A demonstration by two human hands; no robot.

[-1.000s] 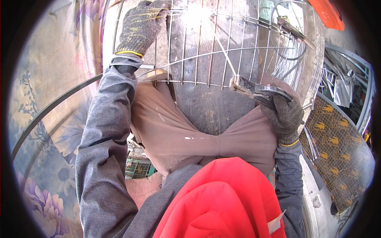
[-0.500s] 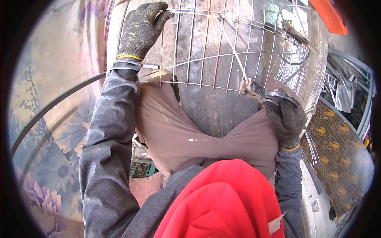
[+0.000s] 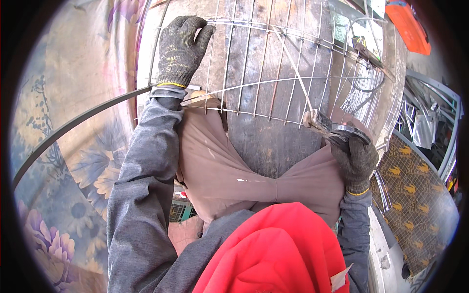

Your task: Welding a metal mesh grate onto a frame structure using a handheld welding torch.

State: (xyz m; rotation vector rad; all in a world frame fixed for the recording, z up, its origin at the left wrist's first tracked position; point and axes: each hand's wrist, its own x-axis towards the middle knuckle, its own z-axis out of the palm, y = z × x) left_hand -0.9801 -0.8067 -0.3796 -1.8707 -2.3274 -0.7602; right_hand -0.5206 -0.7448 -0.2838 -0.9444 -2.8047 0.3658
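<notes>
My left hand (image 3: 181,51), in a dark knit glove with a yellow cuff edge, is closed on the far left end of a wire grid (image 3: 317,41). Thumb and fingers pinch around its long cross wire. In my gloved right hand (image 3: 359,158) is a welding electrode holder (image 3: 337,129), gripped above my right thigh. A thin pale welding electrode (image 3: 294,68) slants from its jaws up and left. The electrode's far end is at the grid's far cross wire; whether it touches, I cannot tell. The grid lies over a worn wooden board (image 3: 264,151) between my legs.
A bundle of thin wires (image 3: 361,93) and a dark clamp (image 3: 364,49) lie right of the grid. Beyond is an orange object (image 3: 409,27). Metal strips (image 3: 425,124) stand at far right. A curved dark bar (image 3: 78,122) crosses a flowered cloth on the left.
Grid, board and both hands sit slightly lower and further right in the picture. The orange glow at the electrode's far end is gone. Both hands keep their hold.
</notes>
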